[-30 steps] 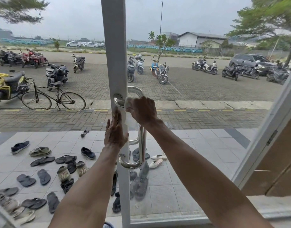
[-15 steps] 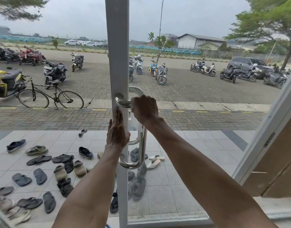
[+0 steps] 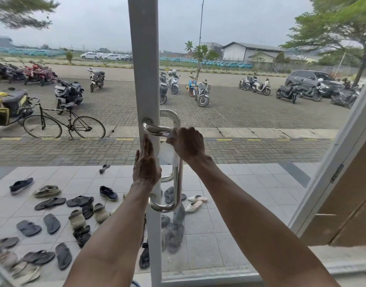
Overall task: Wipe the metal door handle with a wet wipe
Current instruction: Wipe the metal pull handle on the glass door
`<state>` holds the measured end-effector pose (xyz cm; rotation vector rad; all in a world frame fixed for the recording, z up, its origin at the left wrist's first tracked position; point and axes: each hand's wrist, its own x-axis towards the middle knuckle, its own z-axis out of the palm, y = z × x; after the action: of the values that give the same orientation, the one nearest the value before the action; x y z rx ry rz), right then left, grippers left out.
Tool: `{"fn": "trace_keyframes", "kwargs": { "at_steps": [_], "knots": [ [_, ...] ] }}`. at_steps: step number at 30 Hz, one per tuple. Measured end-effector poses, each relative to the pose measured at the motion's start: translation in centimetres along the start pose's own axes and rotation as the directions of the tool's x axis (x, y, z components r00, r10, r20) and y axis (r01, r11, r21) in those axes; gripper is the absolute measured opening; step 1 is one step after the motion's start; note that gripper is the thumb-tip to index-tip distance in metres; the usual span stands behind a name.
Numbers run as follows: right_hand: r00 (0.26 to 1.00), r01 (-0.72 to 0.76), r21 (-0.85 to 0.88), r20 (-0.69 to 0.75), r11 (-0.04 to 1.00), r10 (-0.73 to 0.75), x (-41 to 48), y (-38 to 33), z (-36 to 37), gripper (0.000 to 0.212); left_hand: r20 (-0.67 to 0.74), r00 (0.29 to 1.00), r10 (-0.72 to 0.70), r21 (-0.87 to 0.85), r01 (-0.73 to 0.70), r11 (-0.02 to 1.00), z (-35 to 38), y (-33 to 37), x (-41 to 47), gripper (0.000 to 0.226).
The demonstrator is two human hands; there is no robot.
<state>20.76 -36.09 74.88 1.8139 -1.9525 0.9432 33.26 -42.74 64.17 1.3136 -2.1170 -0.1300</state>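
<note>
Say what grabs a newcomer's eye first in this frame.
Dead centre, the right hand clamps a white wet wipe over the upper bend of the shiny metal door handle, while the left hand lies flat against the white door frame. Through the glass, scattered shoes and sandals cover the tiles at lower left.

right hand [image 3: 187, 145] pressing wet wipe [image 3: 169, 152] on door handle [image 3: 178, 179], left hand [image 3: 145, 164] flat

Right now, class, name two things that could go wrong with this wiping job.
1. The wet wipe hangs loose below the right hand, so it may slip off the door handle.
2. The left hand presses flat on the door frame; the door might swing.
</note>
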Motion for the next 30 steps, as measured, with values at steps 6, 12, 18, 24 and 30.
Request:
{"fn": "trace_keyframes", "kwargs": {
  "at_steps": [6, 12, 18, 24, 30],
  "knots": [
    [0.975, 0.221, -0.236, 0.026, 0.946, -0.221, 1.1, -2.0, 0.1, 0.022, 0.002, 1.000, -0.019, -0.016, 0.019, 1.000, -0.1, 0.4, 0.0, 0.117],
    [0.997, 0.051, -0.068, -0.048, 0.996, -0.054, 0.5, -1.1, 0.8, 0.004, 0.027, 1.000, 0.000, 0.015, 0.000, 1.000, -0.5, 0.0, 0.0, 0.121],
    [0.983, -0.102, 0.162, -0.134, 0.981, 0.124, -0.9, -0.2, 1.1, 0.011, 0.016, 1.000, -0.005, -0.026, 0.006, 1.000, -0.3, 0.1, 0.1, 0.116],
    [0.994, -0.077, -0.067, 0.070, 0.995, 0.082, 0.2, -0.5, 0.4, 0.012, 0.012, 1.000, -0.019, -0.035, 0.019, 0.999, -0.3, 0.5, 0.0, 0.114],
    [0.999, -0.052, 0.003, -0.002, 0.999, 0.052, -0.2, 0.4, 0.8, 0.012, 0.009, 1.000, -0.012, -0.001, 0.012, 1.000, -0.4, 0.6, 0.1, 0.110]
  ]
}}
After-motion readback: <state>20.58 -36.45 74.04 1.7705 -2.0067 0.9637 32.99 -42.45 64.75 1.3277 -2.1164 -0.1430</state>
